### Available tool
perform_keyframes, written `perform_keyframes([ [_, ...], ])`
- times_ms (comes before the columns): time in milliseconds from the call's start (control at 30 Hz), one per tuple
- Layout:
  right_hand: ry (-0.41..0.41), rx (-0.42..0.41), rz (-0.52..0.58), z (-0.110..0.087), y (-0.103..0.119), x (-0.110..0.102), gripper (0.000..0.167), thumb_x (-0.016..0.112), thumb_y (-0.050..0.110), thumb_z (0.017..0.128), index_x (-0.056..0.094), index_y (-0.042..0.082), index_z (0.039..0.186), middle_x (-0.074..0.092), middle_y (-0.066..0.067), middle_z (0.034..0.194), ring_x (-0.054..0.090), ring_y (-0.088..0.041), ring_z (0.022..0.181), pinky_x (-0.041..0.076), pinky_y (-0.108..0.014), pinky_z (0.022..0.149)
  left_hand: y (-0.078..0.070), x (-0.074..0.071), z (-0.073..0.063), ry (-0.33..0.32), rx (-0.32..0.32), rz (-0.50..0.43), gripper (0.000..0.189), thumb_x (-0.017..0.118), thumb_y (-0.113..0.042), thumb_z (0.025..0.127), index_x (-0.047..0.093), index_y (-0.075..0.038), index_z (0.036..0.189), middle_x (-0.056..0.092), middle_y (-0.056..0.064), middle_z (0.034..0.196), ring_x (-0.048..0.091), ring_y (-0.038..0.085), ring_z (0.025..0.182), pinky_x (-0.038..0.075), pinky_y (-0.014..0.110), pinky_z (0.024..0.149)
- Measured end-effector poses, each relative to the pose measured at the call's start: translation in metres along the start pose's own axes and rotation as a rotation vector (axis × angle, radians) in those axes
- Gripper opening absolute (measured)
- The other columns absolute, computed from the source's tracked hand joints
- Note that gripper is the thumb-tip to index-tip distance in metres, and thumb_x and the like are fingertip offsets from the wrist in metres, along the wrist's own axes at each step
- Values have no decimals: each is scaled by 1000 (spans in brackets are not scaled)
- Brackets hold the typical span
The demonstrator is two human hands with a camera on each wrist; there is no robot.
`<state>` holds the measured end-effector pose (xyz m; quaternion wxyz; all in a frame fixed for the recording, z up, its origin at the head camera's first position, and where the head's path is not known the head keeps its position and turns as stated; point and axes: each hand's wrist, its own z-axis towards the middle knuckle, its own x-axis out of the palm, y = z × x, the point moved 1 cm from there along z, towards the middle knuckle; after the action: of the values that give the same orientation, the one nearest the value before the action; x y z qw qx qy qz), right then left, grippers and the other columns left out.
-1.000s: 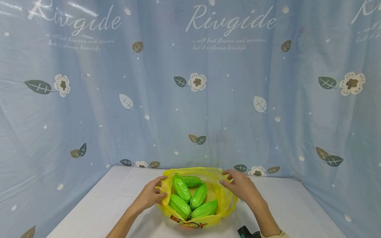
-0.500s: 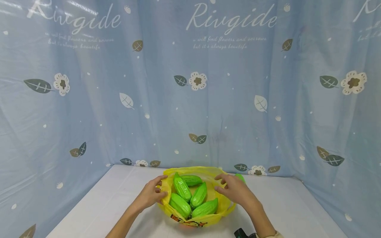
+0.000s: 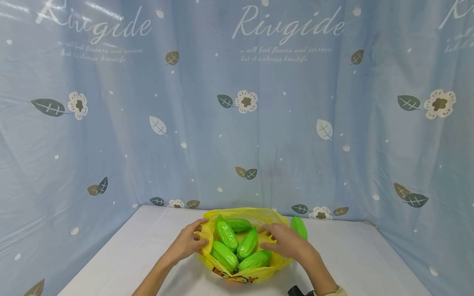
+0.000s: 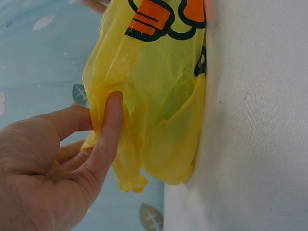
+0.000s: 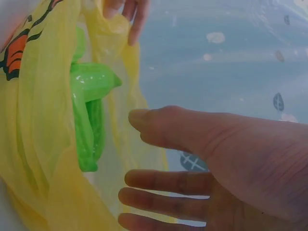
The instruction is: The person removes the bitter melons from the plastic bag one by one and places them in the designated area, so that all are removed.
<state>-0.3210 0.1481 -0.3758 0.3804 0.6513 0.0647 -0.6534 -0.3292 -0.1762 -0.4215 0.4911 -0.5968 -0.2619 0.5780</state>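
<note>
A yellow plastic bag (image 3: 259,276) with its mouth spread wide lies on the white table. Several glossy green ridged gourds, like bitter melons, are inside, among them one upright gourd (image 3: 226,233) and a gourd (image 3: 255,260) at the front right. My left hand (image 3: 189,240) pinches the bag's left rim; in the left wrist view its thumb (image 4: 111,118) presses the outside of the plastic. My right hand (image 3: 285,239) is over the right part of the bag's mouth, fingers apart and holding nothing. The right wrist view shows these fingers (image 5: 166,182) apart from the gourds (image 5: 91,82).
Another green gourd (image 3: 299,228) lies on the table, behind my right hand and right of the bag. A dark object (image 3: 296,291) is by my right wrist at the front edge. A blue patterned curtain (image 3: 237,123) encloses the white table (image 3: 370,263).
My right hand has moved left and slightly down, from the bag's right rim to over its mouth. The gourd outside the bag has come into sight. My left hand stays put.
</note>
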Motion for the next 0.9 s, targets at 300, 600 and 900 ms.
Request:
perform_keyframes([
  [300,90,-76,-49,5,3,8,41,72,26,89,64,15,127,66,-1,125,62,-18,112,56,-34,91,0,1,1,3,10,10,68,67,-1,87,35,4,147,55,25,121,68,18,82,62,33,58],
  [600,205,-60,9,7,10,11,37,74,24,87,66,22,123,68,6,120,64,-15,108,57,-29,86,0,1,1,9,6,1,68,67,-2,88,35,4,148,54,26,123,69,20,85,62,34,59],
  [900,313,-87,-49,12,14,15,38,77,16,84,68,24,119,67,8,120,64,-13,108,55,-23,86,0,0,1,14,13,-1,68,66,-2,88,34,4,148,55,26,122,69,21,86,62,34,59],
])
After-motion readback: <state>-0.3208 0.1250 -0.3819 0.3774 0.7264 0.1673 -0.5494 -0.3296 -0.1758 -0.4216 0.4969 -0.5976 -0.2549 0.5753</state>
